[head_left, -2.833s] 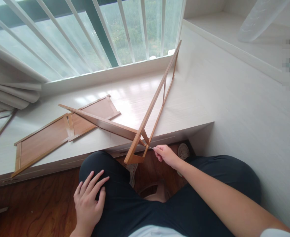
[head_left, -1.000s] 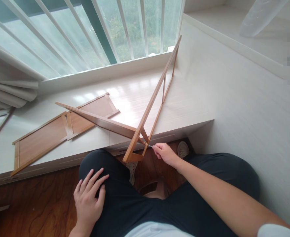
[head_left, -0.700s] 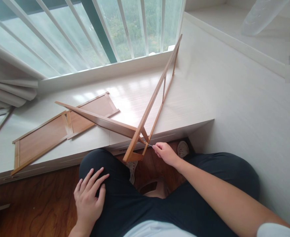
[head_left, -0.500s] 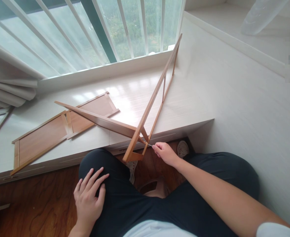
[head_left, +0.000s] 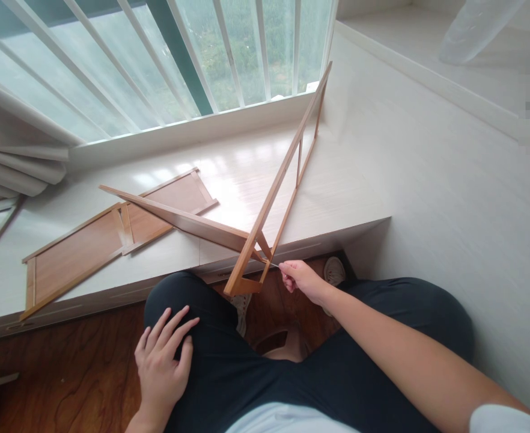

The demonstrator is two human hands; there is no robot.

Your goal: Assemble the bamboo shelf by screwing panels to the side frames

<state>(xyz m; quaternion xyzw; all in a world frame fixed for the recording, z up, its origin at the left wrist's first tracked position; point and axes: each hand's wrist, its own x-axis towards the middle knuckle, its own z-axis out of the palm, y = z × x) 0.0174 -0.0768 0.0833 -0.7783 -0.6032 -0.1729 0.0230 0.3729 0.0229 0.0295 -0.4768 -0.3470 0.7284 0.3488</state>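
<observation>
Head view: right fingers (head_left: 288,269) pinch thin rod (head_left: 275,265); translucent container (head_left: 476,33) on shelf (head_left: 400,37).

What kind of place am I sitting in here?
Probably a room in a home, judging by the barred window, the gathered curtain beside it and the wood-look flooring.

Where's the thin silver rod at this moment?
In the head view, just right of centre, the thin silver rod is pinched in the right hand, its other end at the near part of the open wooden frame.
</observation>
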